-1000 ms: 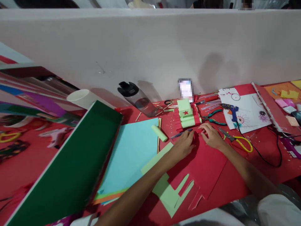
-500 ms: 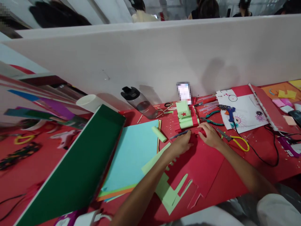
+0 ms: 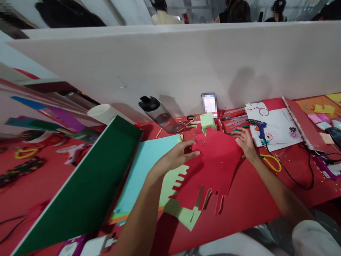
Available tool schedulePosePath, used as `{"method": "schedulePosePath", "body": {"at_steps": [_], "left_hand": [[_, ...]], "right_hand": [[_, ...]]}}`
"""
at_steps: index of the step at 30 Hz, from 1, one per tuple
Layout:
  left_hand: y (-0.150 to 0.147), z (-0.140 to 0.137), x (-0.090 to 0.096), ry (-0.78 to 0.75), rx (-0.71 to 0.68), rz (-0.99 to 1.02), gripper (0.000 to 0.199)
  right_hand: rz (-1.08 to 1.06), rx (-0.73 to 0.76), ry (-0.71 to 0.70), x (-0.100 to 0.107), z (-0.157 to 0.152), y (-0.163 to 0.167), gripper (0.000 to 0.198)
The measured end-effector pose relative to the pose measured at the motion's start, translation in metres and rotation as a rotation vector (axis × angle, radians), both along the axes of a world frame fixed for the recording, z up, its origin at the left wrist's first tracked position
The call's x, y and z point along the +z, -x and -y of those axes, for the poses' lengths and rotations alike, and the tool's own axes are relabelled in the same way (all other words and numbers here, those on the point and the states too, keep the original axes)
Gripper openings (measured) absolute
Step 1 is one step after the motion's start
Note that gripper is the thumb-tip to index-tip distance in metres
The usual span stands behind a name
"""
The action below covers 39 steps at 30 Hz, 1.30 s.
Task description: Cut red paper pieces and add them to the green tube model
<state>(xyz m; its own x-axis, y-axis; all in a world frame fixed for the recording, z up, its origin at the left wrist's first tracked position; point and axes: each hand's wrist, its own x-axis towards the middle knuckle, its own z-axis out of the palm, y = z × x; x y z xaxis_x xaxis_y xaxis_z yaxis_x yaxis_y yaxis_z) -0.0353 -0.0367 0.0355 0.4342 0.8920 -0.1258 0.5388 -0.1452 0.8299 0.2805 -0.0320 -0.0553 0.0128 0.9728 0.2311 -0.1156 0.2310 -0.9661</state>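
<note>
A sheet of red paper (image 3: pixel 213 161), with cut strips and slots along its lower edge, is lifted off the table between my hands. Its left edge is pinched by my left hand (image 3: pixel 177 156), thumb and fingers closed on it. My right hand (image 3: pixel 246 144) has thumb and fingers at the upper right edge of the sheet, gripping it. Beneath lies light green paper (image 3: pixel 176 183) with notched edges and cut-outs. Behind the sheet's top shows a light green paper model (image 3: pixel 207 121), partly covered. Yellow-handled scissors (image 3: pixel 275 166) lie beside my right wrist, their blades mostly hidden.
Stacked light blue paper (image 3: pixel 141 170) and a slanted green board (image 3: pixel 87 185) are at left. A dark-lidded bottle (image 3: pixel 162 117) and a phone (image 3: pixel 209 104) stand by the white partition (image 3: pixel 186 60). A blue glue gun (image 3: pixel 259 127) lies right on patterned paper (image 3: pixel 282 131).
My left hand has moved left to the red sheet's left edge, and my right hand slightly right. The sheet has risen and now covers part of the green model. The pen-like dark tool no longer shows.
</note>
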Motion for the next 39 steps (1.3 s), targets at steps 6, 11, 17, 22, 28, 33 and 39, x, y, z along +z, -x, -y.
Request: {"method": "schedulePosePath", "body": {"at_steps": [6, 11, 17, 22, 28, 33, 39], "left_hand": [[0.005, -0.004, 0.007, 0.091, 0.201, 0.299, 0.048], [0.0, -0.003, -0.01, 0.099, 0.404, 0.432, 0.057], [0.01, -0.011, -0.029, 0.176, 0.419, 0.639, 0.073], [0.006, -0.025, -0.034, 0.095, 0.38, 0.713, 0.079], [0.0, -0.031, -0.028, 0.166, 0.173, 0.462, 0.063], [0.003, -0.028, -0.013, 0.145, 0.169, 0.16, 0.037], [-0.001, -0.022, -0.002, 0.183, -0.007, 0.052, 0.038]], "right_hand": [[-0.093, 0.192, 0.182, -0.003, 0.004, -0.005, 0.065], [0.208, 0.28, 0.16, 0.004, 0.01, -0.004, 0.055], [0.282, 0.251, 0.051, 0.026, 0.006, -0.012, 0.056], [0.388, 0.311, 0.04, 0.046, 0.005, -0.032, 0.051], [0.445, 0.244, 0.029, 0.069, -0.005, -0.047, 0.042], [0.576, 0.368, -0.016, 0.106, -0.021, -0.047, 0.037], [0.656, 0.365, -0.054, 0.131, -0.042, -0.033, 0.036]]}}
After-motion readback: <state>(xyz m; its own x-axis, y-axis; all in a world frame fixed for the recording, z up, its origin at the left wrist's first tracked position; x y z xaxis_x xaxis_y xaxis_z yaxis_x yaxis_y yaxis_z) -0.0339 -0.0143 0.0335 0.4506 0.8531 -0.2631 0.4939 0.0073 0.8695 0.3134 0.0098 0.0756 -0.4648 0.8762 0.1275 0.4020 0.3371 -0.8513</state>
